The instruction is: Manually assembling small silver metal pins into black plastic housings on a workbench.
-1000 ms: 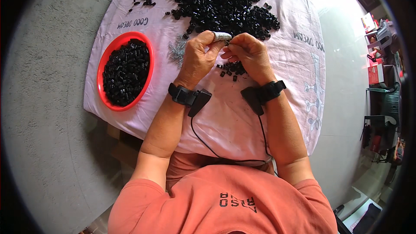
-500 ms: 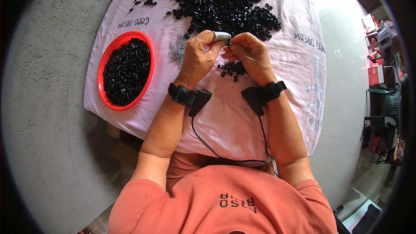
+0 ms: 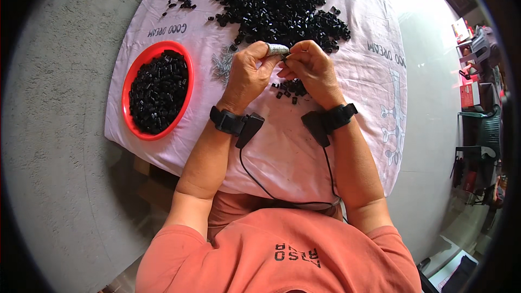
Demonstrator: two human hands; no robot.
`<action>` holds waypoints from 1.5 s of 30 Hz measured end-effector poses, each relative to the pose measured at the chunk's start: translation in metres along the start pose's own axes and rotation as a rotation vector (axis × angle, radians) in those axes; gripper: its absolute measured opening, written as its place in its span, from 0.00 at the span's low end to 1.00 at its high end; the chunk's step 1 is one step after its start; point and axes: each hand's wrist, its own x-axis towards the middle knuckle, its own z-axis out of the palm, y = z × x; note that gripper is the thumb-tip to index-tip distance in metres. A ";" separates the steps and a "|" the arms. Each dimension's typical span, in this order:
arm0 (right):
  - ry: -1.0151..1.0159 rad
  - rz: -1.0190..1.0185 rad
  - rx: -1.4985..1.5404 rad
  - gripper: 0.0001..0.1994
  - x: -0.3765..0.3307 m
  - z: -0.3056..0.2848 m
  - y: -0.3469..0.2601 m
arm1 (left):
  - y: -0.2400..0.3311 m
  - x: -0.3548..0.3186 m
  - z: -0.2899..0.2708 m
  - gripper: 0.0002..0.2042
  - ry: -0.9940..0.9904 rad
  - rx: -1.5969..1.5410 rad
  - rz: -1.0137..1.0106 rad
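Observation:
My left hand (image 3: 248, 74) and my right hand (image 3: 317, 70) meet fingertip to fingertip over the cloth, both closed in a pinch. A pale wrapping (image 3: 277, 49) covers my left index finger. Between the fingertips shows a small black piece (image 3: 284, 57), mostly hidden by the fingers. Beneath my right hand lies a small group of black pieces (image 3: 293, 88). Thin silvery pins (image 3: 221, 66) are heaped just left of my left hand. Beyond both hands spreads a large pile of glossy black plastic pieces (image 3: 271, 5).
On the left stands a red oval basin (image 3: 189, 84) filled with black pieces (image 3: 157, 92). A pale pink printed cloth (image 3: 271, 146) covers the table. Black straps with boxes sit on both wrists, and their cable (image 3: 282, 202) runs across my lap. Chairs (image 3: 490, 130) stand at far right.
Both hands stay pinched together at nearly the same spot, with slight finger movement. The view has shifted very little. The basin and piles look the same.

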 end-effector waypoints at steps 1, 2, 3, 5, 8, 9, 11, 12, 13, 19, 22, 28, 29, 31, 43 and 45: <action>0.000 0.001 -0.002 0.10 0.000 0.000 -0.001 | 0.001 0.000 -0.001 0.05 -0.005 -0.005 0.004; -0.001 0.002 -0.004 0.10 -0.001 0.001 -0.003 | 0.000 0.000 -0.001 0.05 -0.010 -0.009 0.009; -0.002 0.002 -0.010 0.10 -0.001 0.001 -0.003 | -0.003 0.001 -0.001 0.05 -0.014 -0.014 0.013; -0.010 0.003 -0.019 0.09 -0.002 0.002 -0.002 | -0.006 0.002 0.002 0.03 0.034 -0.037 0.058; 0.002 -0.010 -0.030 0.09 -0.002 0.002 -0.002 | -0.006 0.001 0.003 0.04 0.050 -0.016 0.056; 0.006 -0.014 -0.031 0.09 -0.002 0.002 -0.002 | -0.004 0.001 0.003 0.04 0.034 -0.031 0.038; 0.010 -0.014 -0.015 0.09 -0.001 0.002 0.000 | -0.001 0.001 0.001 0.04 0.008 -0.056 0.005; 0.018 -0.005 -0.011 0.09 -0.001 0.002 -0.001 | -0.003 0.001 0.001 0.04 0.013 -0.054 0.005; 0.029 0.005 -0.008 0.09 -0.002 0.003 -0.002 | -0.003 0.001 0.002 0.04 0.017 -0.049 -0.001; 0.040 -0.004 0.004 0.03 0.000 -0.004 0.004 | -0.003 0.001 0.003 0.04 0.034 -0.014 0.021; 0.033 0.004 -0.009 0.04 -0.002 -0.005 0.005 | -0.002 0.001 0.005 0.05 0.048 -0.011 0.021; 0.041 0.030 0.039 0.05 -0.003 -0.001 -0.001 | -0.005 0.000 0.004 0.05 0.047 -0.023 -0.002; 0.042 0.027 0.040 0.05 -0.003 0.000 -0.001 | -0.005 0.000 0.003 0.05 0.032 -0.035 -0.025; 0.045 0.019 0.039 0.06 -0.003 0.001 -0.001 | -0.003 0.001 0.005 0.04 0.073 -0.071 0.020; 0.039 0.021 -0.044 0.11 -0.002 0.004 -0.004 | -0.007 0.001 0.003 0.04 0.053 -0.055 0.015; 0.042 0.027 -0.022 0.11 -0.002 0.003 -0.004 | -0.009 0.000 0.002 0.05 0.036 -0.036 0.003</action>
